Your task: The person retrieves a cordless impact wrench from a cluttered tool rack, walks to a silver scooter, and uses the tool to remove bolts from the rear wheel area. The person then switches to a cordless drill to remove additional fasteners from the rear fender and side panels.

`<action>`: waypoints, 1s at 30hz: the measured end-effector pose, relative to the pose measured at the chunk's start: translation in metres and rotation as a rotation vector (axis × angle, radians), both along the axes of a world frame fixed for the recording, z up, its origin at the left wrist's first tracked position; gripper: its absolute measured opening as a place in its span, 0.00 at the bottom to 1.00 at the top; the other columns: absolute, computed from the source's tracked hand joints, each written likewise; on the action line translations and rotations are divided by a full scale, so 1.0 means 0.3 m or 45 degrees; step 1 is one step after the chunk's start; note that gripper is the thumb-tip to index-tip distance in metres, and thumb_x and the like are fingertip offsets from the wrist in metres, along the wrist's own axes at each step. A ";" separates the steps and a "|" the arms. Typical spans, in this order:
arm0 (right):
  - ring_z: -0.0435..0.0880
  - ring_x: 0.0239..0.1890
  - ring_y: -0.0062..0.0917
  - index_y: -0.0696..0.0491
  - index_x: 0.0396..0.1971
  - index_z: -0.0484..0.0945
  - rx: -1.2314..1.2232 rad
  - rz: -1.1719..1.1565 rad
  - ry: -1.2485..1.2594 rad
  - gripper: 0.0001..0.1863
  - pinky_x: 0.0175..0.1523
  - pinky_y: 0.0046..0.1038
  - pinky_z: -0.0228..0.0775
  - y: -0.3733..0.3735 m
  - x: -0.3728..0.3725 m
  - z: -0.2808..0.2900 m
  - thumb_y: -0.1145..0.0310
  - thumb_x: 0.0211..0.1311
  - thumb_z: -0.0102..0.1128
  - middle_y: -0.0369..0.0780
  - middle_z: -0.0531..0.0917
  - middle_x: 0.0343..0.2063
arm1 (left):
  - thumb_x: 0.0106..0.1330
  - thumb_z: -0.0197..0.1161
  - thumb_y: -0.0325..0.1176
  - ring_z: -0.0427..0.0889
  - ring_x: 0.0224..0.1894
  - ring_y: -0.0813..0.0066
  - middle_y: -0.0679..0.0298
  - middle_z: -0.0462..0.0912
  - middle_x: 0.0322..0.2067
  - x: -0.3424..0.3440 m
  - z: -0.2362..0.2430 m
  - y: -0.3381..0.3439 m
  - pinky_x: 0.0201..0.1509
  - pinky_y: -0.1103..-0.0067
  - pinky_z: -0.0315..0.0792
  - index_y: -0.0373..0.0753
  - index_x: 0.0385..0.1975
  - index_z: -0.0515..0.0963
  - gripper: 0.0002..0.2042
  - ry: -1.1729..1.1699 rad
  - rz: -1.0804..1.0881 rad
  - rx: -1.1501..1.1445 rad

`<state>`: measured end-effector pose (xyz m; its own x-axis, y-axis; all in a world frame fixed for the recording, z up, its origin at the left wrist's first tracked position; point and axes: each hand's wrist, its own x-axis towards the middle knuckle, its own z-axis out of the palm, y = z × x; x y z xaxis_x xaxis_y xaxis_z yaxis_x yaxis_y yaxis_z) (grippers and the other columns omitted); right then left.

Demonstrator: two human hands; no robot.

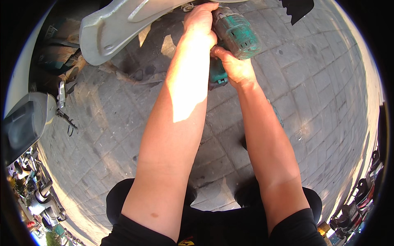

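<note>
A worn teal cordless impact wrench point(238, 33) is held out at the top of the view, beside the silver-grey body panel point(96, 37) of what looks like a scooter. My right hand point(237, 69) is closed round its handle from the right. The teal battery base point(218, 73) shows below, between my forearms. My left hand point(200, 23) is up against the wrench's front end, with a finger reaching over the nose and the thumb side against the body. Most of the left fingertips are hidden, as is the tip of the tool. A small metal part point(187, 7) shows next to the left hand.
Grey paving bricks point(299, 94) spread beneath me. Dark, dirty mechanical parts point(61, 61) lie under the panel at the left. A grey rounded vehicle part point(30, 119) stands at the left edge. Cluttered parts point(41, 201) line the lower left and the right rim point(355, 205).
</note>
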<state>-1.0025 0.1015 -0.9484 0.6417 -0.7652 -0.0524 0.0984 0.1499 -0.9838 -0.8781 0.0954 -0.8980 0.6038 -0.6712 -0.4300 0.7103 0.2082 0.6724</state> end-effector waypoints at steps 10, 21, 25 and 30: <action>0.81 0.44 0.26 0.54 0.46 0.79 -0.219 -0.098 0.005 0.16 0.50 0.31 0.72 0.023 0.044 -0.051 0.68 0.58 0.64 0.38 0.85 0.42 | 0.61 0.63 0.28 0.79 0.37 0.71 0.59 0.83 0.37 -0.038 -0.008 -0.016 0.42 0.74 0.73 0.31 0.40 0.79 0.10 -0.287 0.240 0.028; 0.80 0.44 0.28 0.53 0.47 0.79 -0.522 -0.095 0.167 0.15 0.49 0.31 0.71 0.023 0.047 -0.076 0.67 0.59 0.63 0.38 0.83 0.42 | 0.65 0.61 0.33 0.82 0.33 0.69 0.57 0.85 0.34 -0.021 0.006 0.018 0.39 0.74 0.75 0.32 0.40 0.80 0.11 -0.131 -0.011 0.033; 0.77 0.47 0.23 0.56 0.51 0.76 -0.308 -0.014 0.128 0.20 0.53 0.28 0.69 0.032 0.020 -0.067 0.73 0.58 0.64 0.36 0.81 0.45 | 0.67 0.60 0.36 0.83 0.35 0.67 0.57 0.86 0.36 -0.027 0.021 0.034 0.41 0.72 0.77 0.32 0.45 0.79 0.14 -0.237 -0.031 0.029; 0.77 0.49 0.24 0.57 0.53 0.74 0.048 -0.008 0.047 0.22 0.55 0.29 0.70 0.077 -0.043 -0.043 0.75 0.57 0.65 0.38 0.80 0.47 | 0.66 0.62 0.34 0.82 0.37 0.65 0.50 0.84 0.38 -0.078 -0.009 0.049 0.45 0.69 0.76 0.29 0.44 0.76 0.14 -0.250 0.008 0.030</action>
